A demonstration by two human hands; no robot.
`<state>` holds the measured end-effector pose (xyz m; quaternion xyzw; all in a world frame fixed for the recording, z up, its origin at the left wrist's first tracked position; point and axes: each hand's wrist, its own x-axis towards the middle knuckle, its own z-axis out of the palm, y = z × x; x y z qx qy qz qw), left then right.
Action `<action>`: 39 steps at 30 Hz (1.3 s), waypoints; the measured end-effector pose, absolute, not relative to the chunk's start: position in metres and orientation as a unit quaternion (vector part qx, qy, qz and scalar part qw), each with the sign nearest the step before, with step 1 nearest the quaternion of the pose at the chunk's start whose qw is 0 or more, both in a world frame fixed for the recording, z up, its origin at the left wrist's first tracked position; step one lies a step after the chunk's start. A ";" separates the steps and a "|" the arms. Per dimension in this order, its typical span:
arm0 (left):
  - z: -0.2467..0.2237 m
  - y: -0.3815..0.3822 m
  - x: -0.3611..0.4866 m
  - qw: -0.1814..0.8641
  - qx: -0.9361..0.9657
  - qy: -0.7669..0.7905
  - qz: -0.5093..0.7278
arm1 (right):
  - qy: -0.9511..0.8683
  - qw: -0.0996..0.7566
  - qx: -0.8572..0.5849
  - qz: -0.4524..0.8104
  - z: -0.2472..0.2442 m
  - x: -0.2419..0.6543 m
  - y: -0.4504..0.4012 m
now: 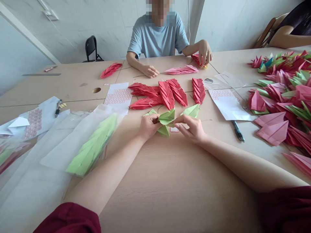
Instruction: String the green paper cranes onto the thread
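My left hand [150,126] is closed on a green folded paper piece [166,117], pinching its left side. The fingers of my right hand [190,127] are pinched together at the lower right edge of that same piece. Another green folded piece [163,130] shows just below, partly covered. A third green piece [191,111] sits right behind my right fingers; whether they touch it I cannot tell. Just beyond my hands lie several strung bundles of red folded paper [166,94]. A thin line, perhaps thread or a needle [211,120], extends right of my right hand.
Left, clear plastic bags [55,155] hold a green folded-paper bundle [93,145]. A large pile of pink, red and green folded pieces [289,94] covers the right side. Near it are a white sheet [229,105] and a pen [238,131]. A person [157,38] sits opposite, hands on the table.
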<state>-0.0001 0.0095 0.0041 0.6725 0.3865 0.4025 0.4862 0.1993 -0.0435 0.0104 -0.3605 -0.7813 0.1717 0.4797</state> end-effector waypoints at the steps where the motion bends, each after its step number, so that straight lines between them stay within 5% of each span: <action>1: 0.004 0.009 0.000 0.492 0.670 0.385 0.401 | -0.759 0.495 -0.369 0.205 0.011 0.199 -0.045; 7: 0.004 0.009 0.001 0.517 0.660 0.371 0.399 | -0.676 0.518 -0.422 0.312 0.006 0.193 -0.045; 15: 0.002 0.004 -0.001 0.438 0.730 0.345 0.395 | -0.761 0.477 -0.434 0.072 0.004 0.195 -0.038; 24: 0.005 -0.005 0.002 0.286 0.825 0.301 0.383 | -0.808 0.461 -0.366 0.025 0.010 0.192 -0.037; 39: 0.002 0.003 -0.003 0.411 0.763 0.343 0.361 | -0.801 0.493 -0.328 0.085 0.015 0.202 -0.029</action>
